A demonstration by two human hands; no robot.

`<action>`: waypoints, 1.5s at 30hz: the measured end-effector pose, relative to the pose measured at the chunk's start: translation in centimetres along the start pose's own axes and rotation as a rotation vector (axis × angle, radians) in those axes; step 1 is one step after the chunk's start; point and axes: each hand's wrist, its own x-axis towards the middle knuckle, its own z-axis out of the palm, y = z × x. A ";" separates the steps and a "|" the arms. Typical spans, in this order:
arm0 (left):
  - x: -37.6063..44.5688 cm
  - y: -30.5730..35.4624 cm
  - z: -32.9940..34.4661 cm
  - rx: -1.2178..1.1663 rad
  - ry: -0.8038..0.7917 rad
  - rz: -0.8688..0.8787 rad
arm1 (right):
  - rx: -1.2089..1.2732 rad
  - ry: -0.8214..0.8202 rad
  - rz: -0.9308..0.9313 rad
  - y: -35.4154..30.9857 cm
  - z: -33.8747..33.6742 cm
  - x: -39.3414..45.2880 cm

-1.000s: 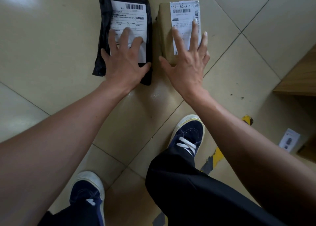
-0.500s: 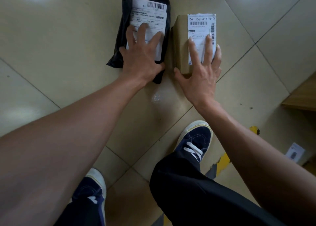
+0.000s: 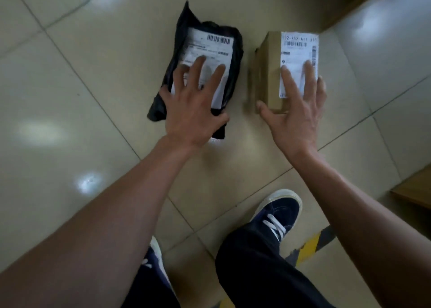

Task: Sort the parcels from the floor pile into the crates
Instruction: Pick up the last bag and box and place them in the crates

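Note:
Two parcels lie side by side on the tiled floor. A black plastic mailer bag [image 3: 184, 39] with a white barcode label lies on the left. A brown cardboard box [image 3: 268, 74] with a white label lies on the right. My left hand [image 3: 193, 107] is spread over the near half of the black bag, fingers straight across its label. My right hand [image 3: 296, 107] lies over the near end of the box, fingers straight on its label and thumb out beside the box's near left corner. No crate is in view.
My two dark blue shoes [image 3: 277, 212] and dark trouser legs fill the bottom of the view. A yellow and black floor stripe [image 3: 312, 244] runs at the lower right. A wooden edge [image 3: 415, 191] juts in at the right, and a dark baseboard crosses the top right corner.
Both parcels and both hands now sit lower and further right in the picture, as the camera has shifted. The hands stay spread over the same parcels.

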 end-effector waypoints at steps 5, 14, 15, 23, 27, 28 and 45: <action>-4.9 -3.5 -9.7 0.050 0.144 -0.104 | -0.042 -0.118 -0.085 -7.9 -5.7 -1.8; -12.6 -2.0 -31.2 0.036 0.197 -0.299 | 0.006 -0.146 -0.319 -23.1 -20.2 -8.6; -13.1 -1.4 -33.8 0.034 0.213 -0.311 | 0.008 -0.150 -0.334 -24.4 -22.2 -9.4; -16.6 4.3 -53.4 0.038 0.268 -0.372 | 0.033 -0.192 -0.361 -32.7 -40.1 -12.3; -18.3 6.4 -61.2 0.079 0.366 -0.372 | 0.029 -0.196 -0.429 -36.2 -47.4 -11.4; -18.7 6.6 -62.8 0.084 0.397 -0.384 | 0.028 -0.190 -0.460 -37.1 -48.9 -11.1; -18.0 -8.3 -77.8 0.070 0.618 -0.592 | -0.112 -0.208 -0.683 -62.3 -54.6 -4.1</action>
